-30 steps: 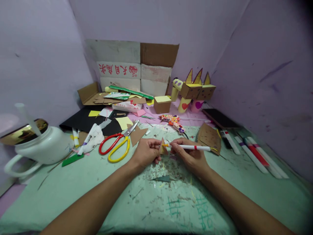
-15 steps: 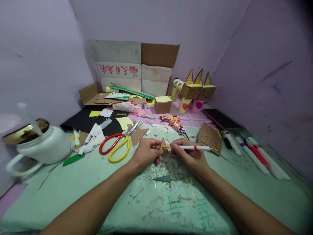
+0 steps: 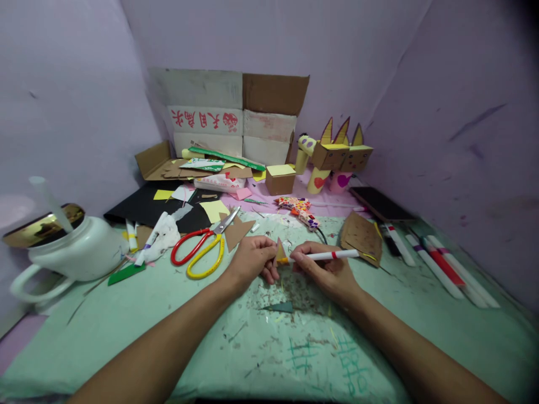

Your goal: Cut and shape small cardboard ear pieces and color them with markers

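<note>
Between the fingers of my left hand (image 3: 255, 259) stands a small triangular cardboard piece (image 3: 281, 253), yellowish on the side turned to the right. My right hand (image 3: 326, 269) grips a white marker (image 3: 334, 255) with a red band, like a pen. Its yellow-orange tip meets the lower part of the triangle. Just left of my left hand lie scissors (image 3: 206, 244) with one red and one yellow handle, their blades on a brown cardboard scrap (image 3: 239, 231). Below both hands a dark green pointed scrap (image 3: 281, 307) rests on the green cloth.
A white lidded mug (image 3: 80, 249) with a straw stands left. Several markers (image 3: 438, 266) and a dark flat device (image 3: 381, 203) lie right. Behind are a patterned glue gun (image 3: 301, 210), a small cardboard box (image 3: 280, 180), decorated cardboard figures (image 3: 332, 157) and an upright carton (image 3: 206, 120).
The marker's tip has shifted slightly down along the triangle, and its rear end has tilted a little up and left. My left hand still holds the triangle in nearly the same place.
</note>
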Demonstrator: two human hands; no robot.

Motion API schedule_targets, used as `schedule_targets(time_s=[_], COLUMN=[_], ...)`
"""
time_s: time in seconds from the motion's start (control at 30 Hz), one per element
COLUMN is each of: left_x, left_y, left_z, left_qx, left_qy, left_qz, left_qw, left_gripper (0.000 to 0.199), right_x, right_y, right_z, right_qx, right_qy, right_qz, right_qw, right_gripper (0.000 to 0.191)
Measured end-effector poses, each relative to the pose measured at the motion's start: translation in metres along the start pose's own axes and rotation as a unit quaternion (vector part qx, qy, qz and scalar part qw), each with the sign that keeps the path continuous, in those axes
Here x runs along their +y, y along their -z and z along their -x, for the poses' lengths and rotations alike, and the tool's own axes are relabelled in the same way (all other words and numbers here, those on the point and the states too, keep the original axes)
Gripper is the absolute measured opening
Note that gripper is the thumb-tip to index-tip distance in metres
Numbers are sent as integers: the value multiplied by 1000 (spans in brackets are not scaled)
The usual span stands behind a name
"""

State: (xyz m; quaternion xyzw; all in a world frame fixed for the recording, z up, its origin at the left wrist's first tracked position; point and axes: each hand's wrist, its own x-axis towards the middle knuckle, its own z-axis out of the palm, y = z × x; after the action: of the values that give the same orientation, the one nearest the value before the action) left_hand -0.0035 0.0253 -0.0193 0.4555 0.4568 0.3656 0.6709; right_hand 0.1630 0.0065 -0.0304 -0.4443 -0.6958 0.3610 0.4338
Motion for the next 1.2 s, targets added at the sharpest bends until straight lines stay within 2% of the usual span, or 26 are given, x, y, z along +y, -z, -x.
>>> schedule_targets(time_s=[0.43, 0.67, 0.87, 1.0, 1.07, 1.2], left_x=[4, 3, 4, 6, 6, 4], left_y=[-6, -6, -6, -7, -7, -5], left_z=[3, 2, 2, 4, 4, 3], left_qx=[54, 53, 51, 55, 56, 44], left_qy=[19, 9, 19, 23, 20, 18], left_qz=[-64, -66, -68, -76, -74, -75], left_qw=[996, 996, 996, 995, 995, 996], left_gripper=[14, 19, 18, 19, 19, 17], right_x=[-4, 0, -3, -1, -1, -1], right_y=[-1, -1, -1, 1, 1, 1], right_z=[0, 0, 0, -1, -1, 0], right_qx=[-29, 12, -30, 29, 40, -8], right_qy=[29, 4, 15, 2, 0, -12], right_qz=[23, 7, 9, -10, -17, -13], right_qw=[999, 1000, 999, 1000, 999, 1000], right_gripper=[23, 24, 24, 24, 23, 24])
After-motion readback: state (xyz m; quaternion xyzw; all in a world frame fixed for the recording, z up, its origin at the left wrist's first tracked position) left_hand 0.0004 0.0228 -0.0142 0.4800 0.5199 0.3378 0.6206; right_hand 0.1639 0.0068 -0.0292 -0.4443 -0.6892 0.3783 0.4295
